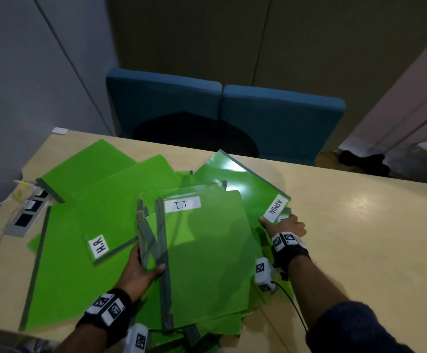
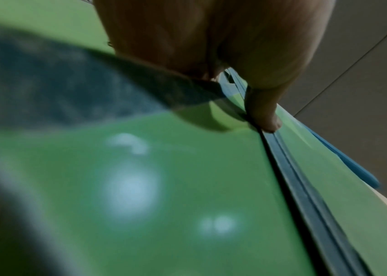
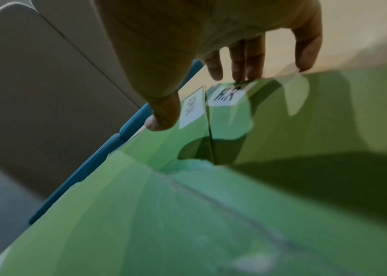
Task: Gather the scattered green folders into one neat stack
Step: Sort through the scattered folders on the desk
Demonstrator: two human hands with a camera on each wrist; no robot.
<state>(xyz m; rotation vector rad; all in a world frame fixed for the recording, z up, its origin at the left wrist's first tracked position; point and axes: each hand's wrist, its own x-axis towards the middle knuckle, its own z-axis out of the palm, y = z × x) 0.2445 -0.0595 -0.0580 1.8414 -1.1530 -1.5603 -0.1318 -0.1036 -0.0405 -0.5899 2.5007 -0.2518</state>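
Note:
Several green folders lie overlapped on the beige table (image 1: pixel 360 238). The one labelled I.T (image 1: pixel 204 256) tops the near pile, and its grey spine faces left. My left hand (image 1: pixel 146 263) grips that pile at the spines, thumb (image 2: pixel 265 114) on top and the other fingers hidden beneath. The ADMIN folder (image 1: pixel 243 184) slants off to the back right. My right hand (image 1: pixel 281 224) pinches its labelled corner, with the thumb (image 3: pixel 164 115) beside the label and the fingers (image 3: pixel 246 61) past the edge. An H.R folder (image 1: pixel 110 225) lies to the left, and a second H.R label (image 3: pixel 226 95) shows under the ADMIN corner.
A power socket strip (image 1: pixel 29 212) with white plugs and cables sits at the table's left edge. Two blue chairs (image 1: pixel 222 115) stand behind the far edge. A small white object (image 1: pixel 60 130) lies at the back left corner. Bare tabletop stretches to the right of the folders.

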